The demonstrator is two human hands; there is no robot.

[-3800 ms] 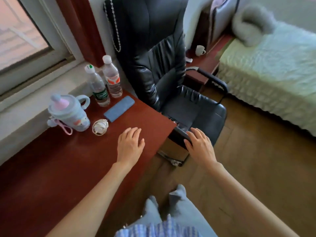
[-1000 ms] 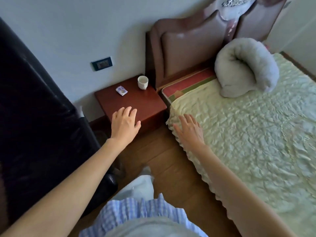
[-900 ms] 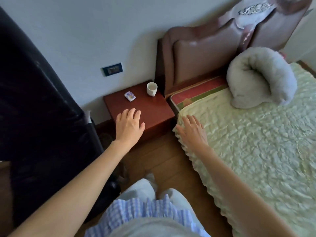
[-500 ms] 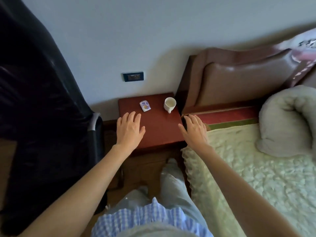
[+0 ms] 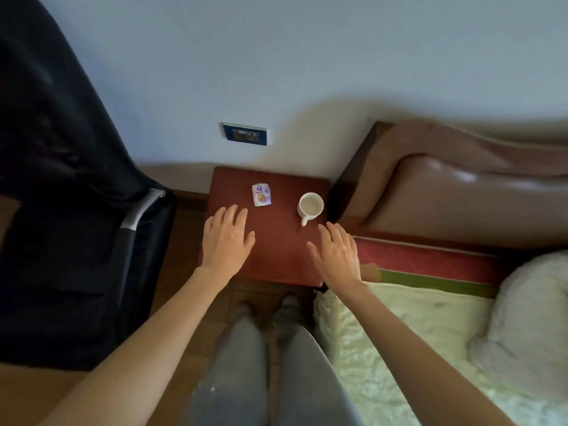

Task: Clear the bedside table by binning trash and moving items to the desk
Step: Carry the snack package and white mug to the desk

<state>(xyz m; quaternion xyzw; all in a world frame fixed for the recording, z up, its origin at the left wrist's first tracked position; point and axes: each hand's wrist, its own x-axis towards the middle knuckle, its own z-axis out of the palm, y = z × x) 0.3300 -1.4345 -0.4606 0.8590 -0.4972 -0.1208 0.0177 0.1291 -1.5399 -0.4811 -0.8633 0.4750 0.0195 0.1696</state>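
Observation:
A small red-brown bedside table [image 5: 276, 253] stands against the wall right in front of me. On its far part lies a small white and purple wrapper [image 5: 261, 194], and to the right of it stands a white mug [image 5: 310, 206] with its handle toward me. My left hand [image 5: 226, 238] hovers open over the table's left side, just short of the wrapper. My right hand [image 5: 336, 253] is open over the table's right edge, a little nearer than the mug. Neither hand holds anything.
A black office chair [image 5: 70, 229] stands close on the left. The bed [image 5: 415, 330] with a pale green cover and a brown padded headboard [image 5: 455, 192] is on the right, with a fluffy white cushion [image 5: 531, 318]. A wall socket [image 5: 245, 134] is above the table.
I have turned from the desk to the bedside table and come closer; it is now directly below me. Both hands have moved forward over its top, still holding nothing.

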